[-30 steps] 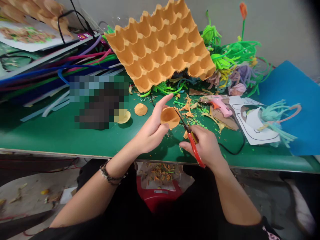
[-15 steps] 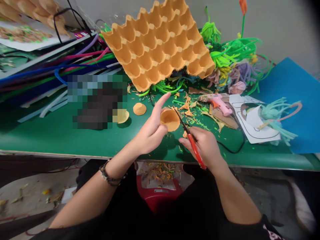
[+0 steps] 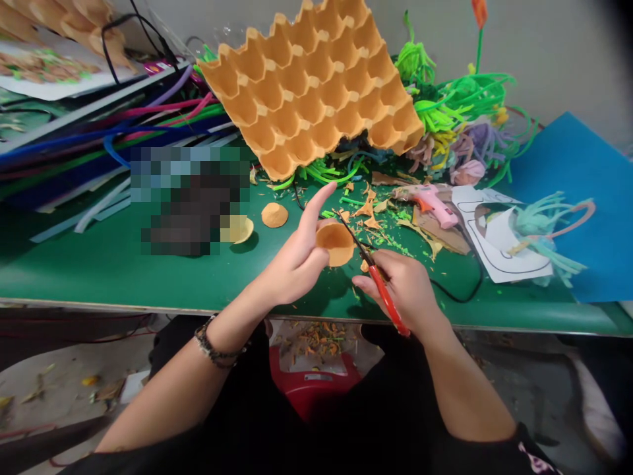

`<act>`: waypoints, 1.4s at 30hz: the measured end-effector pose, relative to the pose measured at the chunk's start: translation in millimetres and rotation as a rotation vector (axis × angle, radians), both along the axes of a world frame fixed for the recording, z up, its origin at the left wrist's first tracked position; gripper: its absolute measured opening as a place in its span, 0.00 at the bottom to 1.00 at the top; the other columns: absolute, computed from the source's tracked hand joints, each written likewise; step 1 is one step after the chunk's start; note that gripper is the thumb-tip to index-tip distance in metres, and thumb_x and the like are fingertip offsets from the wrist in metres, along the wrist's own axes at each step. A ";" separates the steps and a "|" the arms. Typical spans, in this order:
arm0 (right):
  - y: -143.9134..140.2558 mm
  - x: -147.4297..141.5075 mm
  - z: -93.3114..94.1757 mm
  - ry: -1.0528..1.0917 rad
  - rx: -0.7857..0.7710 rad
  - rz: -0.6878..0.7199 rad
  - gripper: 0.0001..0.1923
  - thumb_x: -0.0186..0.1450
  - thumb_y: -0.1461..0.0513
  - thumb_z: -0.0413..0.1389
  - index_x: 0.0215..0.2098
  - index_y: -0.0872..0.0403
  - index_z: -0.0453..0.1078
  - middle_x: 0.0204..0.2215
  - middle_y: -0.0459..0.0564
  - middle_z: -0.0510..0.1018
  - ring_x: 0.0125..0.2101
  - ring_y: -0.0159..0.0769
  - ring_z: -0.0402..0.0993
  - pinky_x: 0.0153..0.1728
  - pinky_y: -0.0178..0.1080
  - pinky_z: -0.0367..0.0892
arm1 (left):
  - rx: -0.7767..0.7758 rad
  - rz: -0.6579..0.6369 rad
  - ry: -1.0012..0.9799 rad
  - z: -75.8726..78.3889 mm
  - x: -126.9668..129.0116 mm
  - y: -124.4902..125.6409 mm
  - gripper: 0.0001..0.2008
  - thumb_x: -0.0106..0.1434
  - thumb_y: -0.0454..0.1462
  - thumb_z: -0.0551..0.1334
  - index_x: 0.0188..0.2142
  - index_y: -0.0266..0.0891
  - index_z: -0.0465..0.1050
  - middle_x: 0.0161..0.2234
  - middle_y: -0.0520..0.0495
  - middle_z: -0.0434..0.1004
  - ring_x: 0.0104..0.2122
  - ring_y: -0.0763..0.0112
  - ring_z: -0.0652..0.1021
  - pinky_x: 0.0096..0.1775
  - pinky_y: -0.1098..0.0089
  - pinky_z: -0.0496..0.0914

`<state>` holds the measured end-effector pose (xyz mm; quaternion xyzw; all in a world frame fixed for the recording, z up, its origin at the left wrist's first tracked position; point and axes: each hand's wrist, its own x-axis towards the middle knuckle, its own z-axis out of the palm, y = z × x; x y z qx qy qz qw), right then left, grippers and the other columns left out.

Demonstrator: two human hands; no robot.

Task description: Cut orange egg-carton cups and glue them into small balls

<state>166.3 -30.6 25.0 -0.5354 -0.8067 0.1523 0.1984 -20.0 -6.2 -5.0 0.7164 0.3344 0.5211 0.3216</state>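
Orange egg-carton cup [image 3: 335,243], red-handled scissors [image 3: 380,284] with dark blades, over a green table [image 3: 99,264]. Big orange egg tray [image 3: 311,86], pink glue gun [image 3: 435,203], blue paper sheet [image 3: 588,191], bright green pipe cleaners [image 3: 459,99], a red bin [image 3: 311,389] below.

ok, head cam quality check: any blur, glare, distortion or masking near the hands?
Head view: left hand, orange cup and scissors are sharp, evenly lit, no glare; soft shadows on the green table; a pixelated block masks an area left of the hands; dark vignette in the top right corner; table edge bows slightly.
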 end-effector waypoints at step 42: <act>7.7 10.1 -4.4 -0.036 0.309 0.099 0.29 0.59 0.36 0.46 0.27 0.53 0.61 0.25 0.46 0.64 0.23 0.31 0.56 0.25 0.35 0.54 | -0.157 0.096 -0.047 15.7 3.1 -0.3 0.12 0.55 0.25 0.55 0.36 0.39 0.64 0.29 0.55 0.73 0.26 0.80 0.74 0.28 0.78 0.68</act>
